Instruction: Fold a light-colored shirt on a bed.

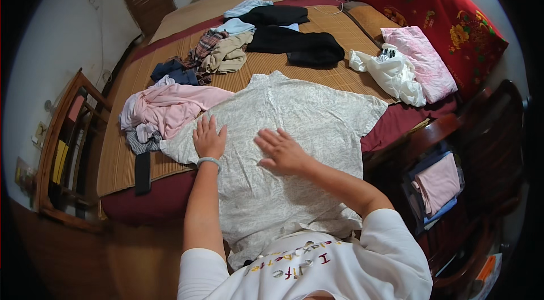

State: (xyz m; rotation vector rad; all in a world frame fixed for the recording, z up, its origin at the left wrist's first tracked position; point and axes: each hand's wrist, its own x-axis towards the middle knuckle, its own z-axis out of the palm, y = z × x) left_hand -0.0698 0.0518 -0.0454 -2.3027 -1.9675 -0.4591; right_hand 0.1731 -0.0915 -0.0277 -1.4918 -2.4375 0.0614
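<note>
A pale patterned short-sleeved shirt [297,130] lies spread over the edge of the bed, its collar pointing away from me and its lower part hanging towards my body. My left hand [210,136] lies flat on its left side near the sleeve, fingers apart, a pale bangle on the wrist. Over the middle of the shirt is my right hand [282,151], palm down, slightly blurred, holding nothing; whether it touches the cloth I cannot tell. Pink clothing [170,106] lies in a heap against the shirt's left sleeve.
A black phone [143,172] rests at the bed's near left edge. Beyond the shirt, black garments [297,45] and beige clothing [229,53] lie on the bamboo mat. White clothing [395,72] is beside a pink pillow [425,62] at right. Folded clothes [437,183] sit on a wooden chair.
</note>
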